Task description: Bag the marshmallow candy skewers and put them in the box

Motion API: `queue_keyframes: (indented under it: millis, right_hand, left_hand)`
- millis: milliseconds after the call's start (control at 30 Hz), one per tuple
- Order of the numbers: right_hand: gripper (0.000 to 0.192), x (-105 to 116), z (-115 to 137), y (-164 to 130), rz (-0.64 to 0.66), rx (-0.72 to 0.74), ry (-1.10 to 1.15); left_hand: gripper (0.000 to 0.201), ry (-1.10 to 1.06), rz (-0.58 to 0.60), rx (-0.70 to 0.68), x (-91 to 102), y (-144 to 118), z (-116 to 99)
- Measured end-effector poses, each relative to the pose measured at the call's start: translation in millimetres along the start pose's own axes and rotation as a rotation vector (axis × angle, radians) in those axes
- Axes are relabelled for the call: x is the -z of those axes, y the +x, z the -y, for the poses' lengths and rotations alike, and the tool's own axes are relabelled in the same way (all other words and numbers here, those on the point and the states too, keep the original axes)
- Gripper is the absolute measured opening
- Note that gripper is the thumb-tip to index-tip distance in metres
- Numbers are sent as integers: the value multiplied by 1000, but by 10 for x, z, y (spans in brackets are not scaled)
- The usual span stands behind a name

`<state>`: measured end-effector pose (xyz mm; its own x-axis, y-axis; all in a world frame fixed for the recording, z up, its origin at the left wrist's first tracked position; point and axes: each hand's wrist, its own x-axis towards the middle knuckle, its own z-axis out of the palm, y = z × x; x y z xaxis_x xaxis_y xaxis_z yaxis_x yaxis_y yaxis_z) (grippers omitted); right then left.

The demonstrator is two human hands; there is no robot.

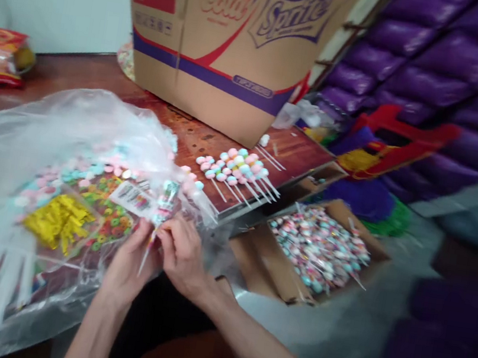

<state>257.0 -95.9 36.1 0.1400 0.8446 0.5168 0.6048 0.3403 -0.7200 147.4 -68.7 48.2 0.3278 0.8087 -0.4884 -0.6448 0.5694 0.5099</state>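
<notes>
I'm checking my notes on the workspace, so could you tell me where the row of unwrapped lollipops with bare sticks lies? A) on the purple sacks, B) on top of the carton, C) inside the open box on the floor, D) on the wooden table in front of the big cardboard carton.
D: the unwrapped lollipops lie in a row on the wooden table, just before the big cardboard carton, while the box on the floor holds wrapped ones.

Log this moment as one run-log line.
left hand: holds wrapped lollipop | right hand: pinches its wrapper | nearby: clear plastic bag, unwrapped lollipops on table
</notes>
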Motion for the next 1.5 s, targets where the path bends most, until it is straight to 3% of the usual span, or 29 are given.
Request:
queue_keyframes:
  millis: [133,233,333,467,600,700,800,867,933,1000,1067,1233,1300,1400,1500]
  right_hand:
    - [17,277,20,-39,55,-272,351]
    - [16,492,18,-63,-33,-333,352]
    - [17,669,-23,-133,-116,-356,318]
    - [25,853,-138,-410,-186,-589,519]
    - [28,999,-269,-856,-88,-838,703]
    - [28,1181,-558,-1086,-320,-953,809]
    - [30,1437,-1049,-1113,-565,-996,881]
    - [37,1579,-1352,-1060,-688,-1067,900]
    - [42,1614,-1516,-985,-689,-1160,860]
    - [43,1497,-1489,-895,-612,-1169,785]
    - [41,1251,-1289,-784,-493,-1069,703]
    - [23,540,-561,-402,-116,-703,512]
    - [22,308,-384,-233,-20,-590,450]
    - [29,11,-299,-11,-6,-556,483]
    - [18,-185,-307,130,-3,-602,689]
  left_hand:
    - [44,317,107,-170,-11,8,32]
    - [50,590,34,-306,-29,-12,161]
    - [47,717,-16,-241,-87,5,360]
    - [34,854,140,-149,-217,43,690]
    - [14,1019,291,-298,-378,-3,1024]
    - [16,1140,393,-400,-424,67,1089]
    - [14,1236,175,-720,-298,234,812]
    - [12,1332,-112,-941,-133,364,487]
    - [16,1489,-372,-1003,49,500,169]
    - [18,1587,-484,-977,196,622,-49]
    - [6,1571,-471,-940,280,705,-144]
    - [3,1230,-366,-899,278,692,-128]
    - [13,1099,-356,-821,258,608,-120]
    - [23,947,-306,-733,242,444,-113]
    - [27,884,-285,-738,232,278,-51]
